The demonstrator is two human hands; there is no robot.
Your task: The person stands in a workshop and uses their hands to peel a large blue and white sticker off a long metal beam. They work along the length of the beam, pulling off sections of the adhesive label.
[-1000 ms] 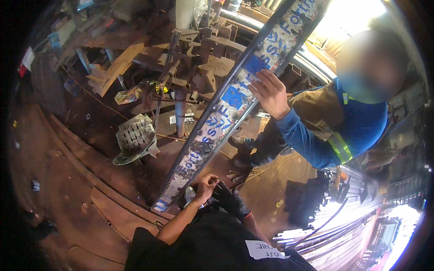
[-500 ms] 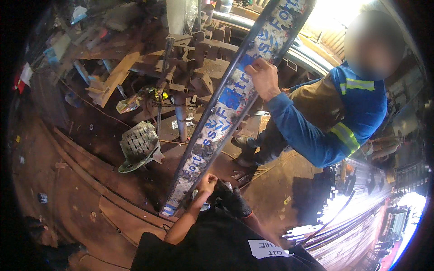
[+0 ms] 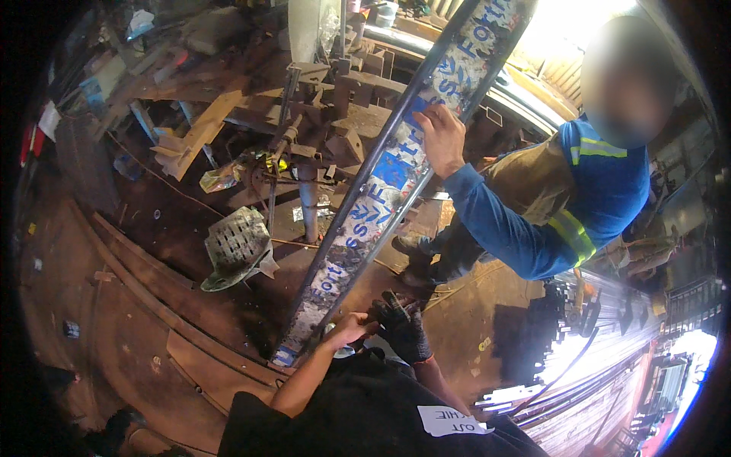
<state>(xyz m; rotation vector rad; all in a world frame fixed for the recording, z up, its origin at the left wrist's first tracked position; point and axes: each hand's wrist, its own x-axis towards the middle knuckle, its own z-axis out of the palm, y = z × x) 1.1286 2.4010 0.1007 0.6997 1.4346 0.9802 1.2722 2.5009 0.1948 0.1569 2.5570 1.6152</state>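
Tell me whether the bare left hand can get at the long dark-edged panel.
Probably yes: the left hand appears just right of the panel, with nothing visibly blocking it, though depth is uncertain.

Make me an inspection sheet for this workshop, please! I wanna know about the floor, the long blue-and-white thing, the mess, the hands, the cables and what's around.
Surface: brown floor, dotted with small scraps.
Job's things: long board, white with blue print and dark edges, slanting across the view.
Clutter: slotted grey seat-like piece, wooden plank, jumbled metal pieces behind.
Hands: left hand bare, right hand in a dark glove; close together near the board's lower end. Grip: cannot tell.
Cables: one dark cable-like line over the stacked bars; cannot tell what it is.
Surroundings: co-worker in blue sleeves, with one hand at the board; stacked bars in glare.
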